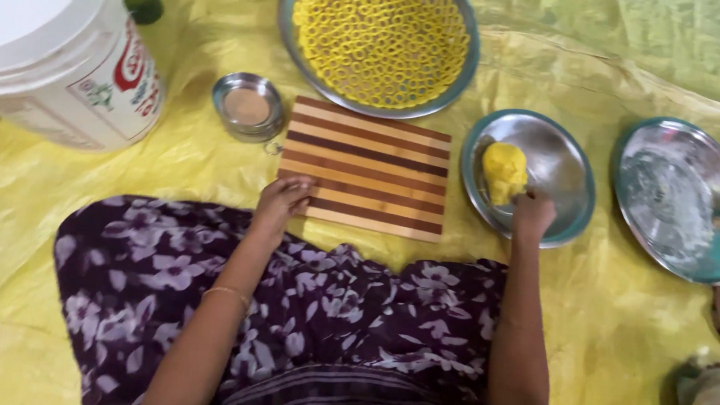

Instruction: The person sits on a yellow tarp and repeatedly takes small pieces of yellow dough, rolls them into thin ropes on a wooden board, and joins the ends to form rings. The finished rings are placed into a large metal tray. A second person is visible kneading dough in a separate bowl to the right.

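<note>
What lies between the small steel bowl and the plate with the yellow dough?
In the head view, the striped wooden board lies between the small bowl and the dough plate. The left hand rests on its near corner.

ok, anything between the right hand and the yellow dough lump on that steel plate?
Nothing visible. The right hand is already over the near rim of the steel plate, fingers at the base of the yellow dough lump. The left hand rests on the striped cutting board's near left corner, out of that path.

A lumpy yellow dough ball (503,172) lies in a round steel plate (563,159), just beside the right hand (533,214); a striped wooden board (367,167) lies flat under the left hand (282,200).
</note>
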